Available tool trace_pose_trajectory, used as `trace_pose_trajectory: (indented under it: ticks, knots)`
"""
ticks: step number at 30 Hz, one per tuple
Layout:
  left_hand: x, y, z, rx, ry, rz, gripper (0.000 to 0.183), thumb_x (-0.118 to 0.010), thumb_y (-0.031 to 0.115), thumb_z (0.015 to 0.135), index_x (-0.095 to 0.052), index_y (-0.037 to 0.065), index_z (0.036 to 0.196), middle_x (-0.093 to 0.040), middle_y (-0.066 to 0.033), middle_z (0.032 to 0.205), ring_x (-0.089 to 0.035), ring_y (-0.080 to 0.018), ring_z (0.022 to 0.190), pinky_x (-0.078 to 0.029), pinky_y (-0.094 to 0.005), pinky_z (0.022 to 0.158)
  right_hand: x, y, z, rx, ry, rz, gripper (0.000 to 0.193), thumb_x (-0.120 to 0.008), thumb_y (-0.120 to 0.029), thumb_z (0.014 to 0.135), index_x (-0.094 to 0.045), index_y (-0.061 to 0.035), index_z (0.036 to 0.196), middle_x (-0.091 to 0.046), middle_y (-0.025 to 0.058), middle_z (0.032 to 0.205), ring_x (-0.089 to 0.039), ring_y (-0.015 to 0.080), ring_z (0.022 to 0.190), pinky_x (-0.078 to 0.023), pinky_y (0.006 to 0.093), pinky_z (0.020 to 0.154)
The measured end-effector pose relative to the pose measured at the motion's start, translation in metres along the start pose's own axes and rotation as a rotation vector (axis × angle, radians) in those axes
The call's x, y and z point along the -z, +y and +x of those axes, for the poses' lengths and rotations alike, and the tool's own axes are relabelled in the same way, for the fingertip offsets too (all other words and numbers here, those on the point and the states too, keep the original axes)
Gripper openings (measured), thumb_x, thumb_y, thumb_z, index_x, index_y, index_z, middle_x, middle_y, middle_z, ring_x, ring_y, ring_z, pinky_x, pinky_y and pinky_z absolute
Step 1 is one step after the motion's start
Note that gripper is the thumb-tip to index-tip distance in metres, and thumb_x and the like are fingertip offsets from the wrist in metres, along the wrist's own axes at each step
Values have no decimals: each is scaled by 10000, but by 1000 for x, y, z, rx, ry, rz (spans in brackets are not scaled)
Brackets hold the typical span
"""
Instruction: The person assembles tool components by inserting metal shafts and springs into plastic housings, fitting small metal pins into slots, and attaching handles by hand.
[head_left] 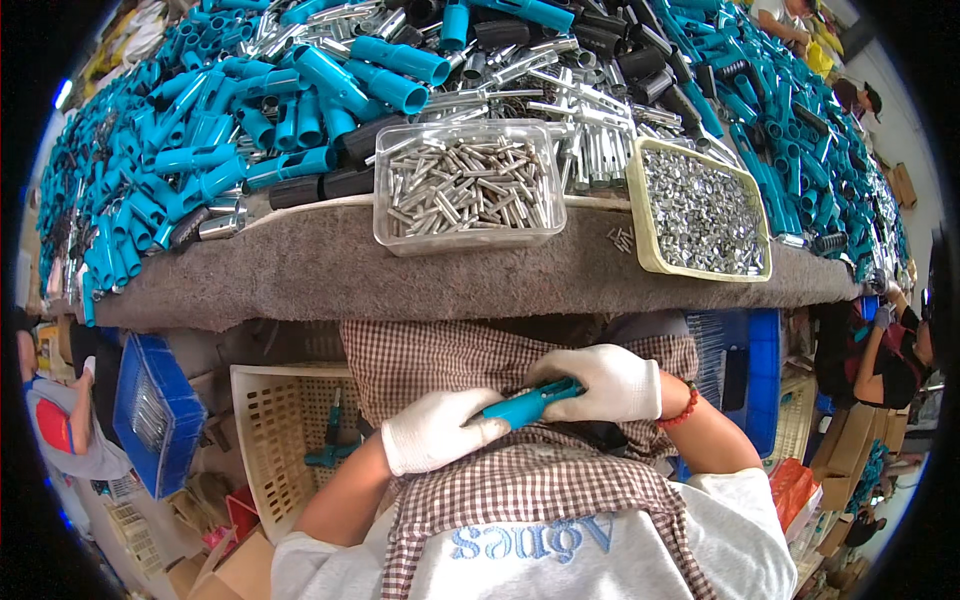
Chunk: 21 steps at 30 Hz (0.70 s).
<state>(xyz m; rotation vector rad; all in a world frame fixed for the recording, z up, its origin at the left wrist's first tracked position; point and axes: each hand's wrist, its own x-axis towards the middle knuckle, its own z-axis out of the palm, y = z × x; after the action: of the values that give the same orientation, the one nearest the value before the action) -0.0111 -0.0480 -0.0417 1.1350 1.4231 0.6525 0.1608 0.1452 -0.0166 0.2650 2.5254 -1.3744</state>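
Both of my hands wear white gloves and hold one teal plastic tube-shaped handle point(527, 405) over my checked apron. My left hand point(440, 430) grips its left end, with the thumb lying along it. Around the right end closes my right hand point(597, 384), its fingers bent and partly covering the piece. The handle lies slanted, its right end higher in the view. What may be inside it is hidden. Past my hands, on the cloth-covered table edge point(310, 270), stands a clear plastic box point(470, 242) full of short metal pins point(470, 185).
A cream tray point(700, 270) of small metal parts stands right of the box, a few loose pins point(621, 240) beside it. Teal tubes point(200, 160) and metal rods point(590, 125) heap behind. A cream crate point(265, 430) and blue crates point(160, 415) flank me. Other people point(885, 350) sit at the sides.
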Motion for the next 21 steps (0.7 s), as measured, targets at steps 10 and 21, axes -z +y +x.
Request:
trace_pose_trajectory:
  ticks: [10,21]
  knots:
    - [29,0,-12,-573,302,-747,475,-427,435,981,-604,-1,1044,-586,-124,826,-554,-160,681,-477,-279,603,-1,-4,1,-75,-170,666,516,-540,-396,947,-523,39,1226,-646,158,840,-649,286,761,-518,382,697]
    - [18,36,9,-898,616,-1350,409,-338,451,1004,-346,153,724,-359,23,642,-371,-144,667,-347,-338,760,-37,-34,31,218,377,59,487,-635,-310,842,-531,-10,1211,-639,210,952,-653,368,855,-523,397,754]
